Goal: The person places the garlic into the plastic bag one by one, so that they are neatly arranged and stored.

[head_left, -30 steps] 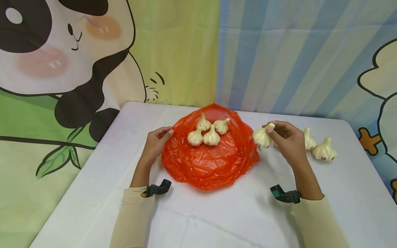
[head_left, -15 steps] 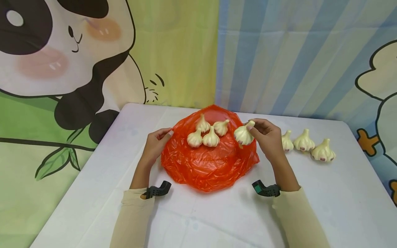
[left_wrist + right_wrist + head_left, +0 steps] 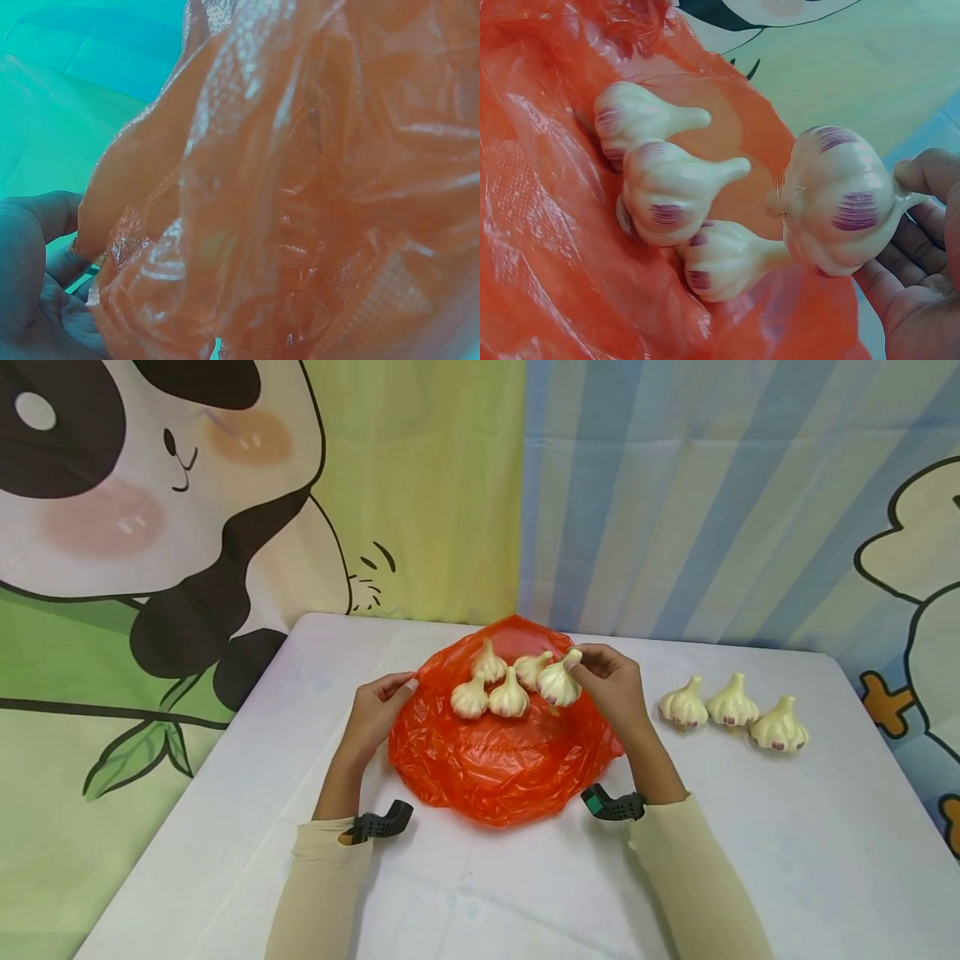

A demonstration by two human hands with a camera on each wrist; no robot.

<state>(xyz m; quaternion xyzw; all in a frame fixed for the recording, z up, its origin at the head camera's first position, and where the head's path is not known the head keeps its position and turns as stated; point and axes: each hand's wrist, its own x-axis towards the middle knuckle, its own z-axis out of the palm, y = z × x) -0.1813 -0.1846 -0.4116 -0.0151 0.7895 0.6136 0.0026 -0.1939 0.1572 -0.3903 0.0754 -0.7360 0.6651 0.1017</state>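
Near: crinkled translucent red plastic bag (image 3: 495, 777), spread open on the white-covered table (image 3: 825, 835). Left hand (image 3: 372, 714) at its left rim, thumb and fingers pinching the edge. Right hand (image 3: 615, 685) over the bag's right side, thumb and fingers gripping the stem of a glossy cream garlic bulb (image 3: 558, 685) with purple streaks and a root tuft. It's tilted, stem up-right, just beside four matching cream bulbs (image 3: 508, 695) bunched in the bag. Three more cream bulbs (image 3: 732, 703) sit in a row, table right. Behind: printed fabric backdrop (image 3: 637, 510).
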